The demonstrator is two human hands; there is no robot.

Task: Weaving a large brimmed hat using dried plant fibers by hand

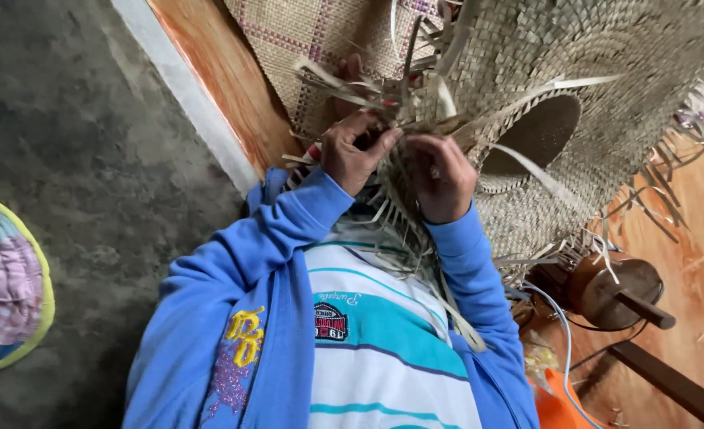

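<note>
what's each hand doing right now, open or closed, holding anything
Left hand: closed, pinching the straw strips at the woven hat edge.
Right hand: closed, gripping the same strips.

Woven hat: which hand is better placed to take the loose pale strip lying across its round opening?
Probably the right. The right hand grips the woven hat beside the opening, close to the pale strip; the left hand pinches straw strands on the far side.

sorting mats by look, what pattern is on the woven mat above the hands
Tan weave with a pink-purple grid of lines on the woven mat, head view.
</note>
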